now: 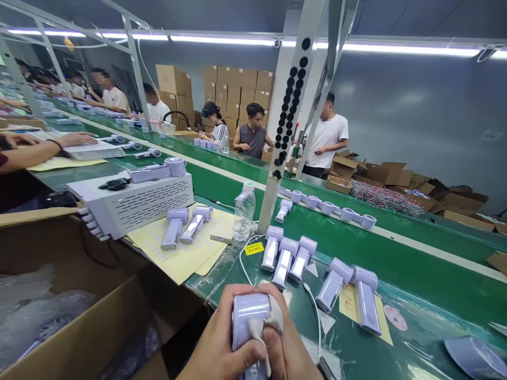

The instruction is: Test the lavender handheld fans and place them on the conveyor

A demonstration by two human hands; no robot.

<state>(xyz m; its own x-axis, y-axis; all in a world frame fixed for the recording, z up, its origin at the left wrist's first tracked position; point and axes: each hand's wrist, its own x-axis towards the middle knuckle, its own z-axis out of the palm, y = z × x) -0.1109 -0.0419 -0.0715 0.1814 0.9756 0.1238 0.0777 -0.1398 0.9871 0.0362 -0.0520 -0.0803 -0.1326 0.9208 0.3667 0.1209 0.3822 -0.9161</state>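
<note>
Near the bottom centre, a lavender handheld device [247, 312] with a rounded head is between my two hands. My left hand [219, 340] wraps its fingers round the left side, thumb across the front. A white cloth [274, 316] is bunched between my right hand [291, 343] and the device, with the right thumb pressing it onto the surface. My hands cover most of the device's lower part. Beyond them, several similar lavender devices [284, 264] lie on the green bench [356, 359]. A white cable [315, 306] runs beside my right hand.
A clear plastic bottle [243, 214] stands by a metal post [273, 203]. Left are a white vented box [146, 203], yellow paper [158, 258] with two devices, and an open carton [91, 332]. A conveyor [428, 253] carries more devices. Several people work nearby; a co-worker's arm [35, 155] reaches in left.
</note>
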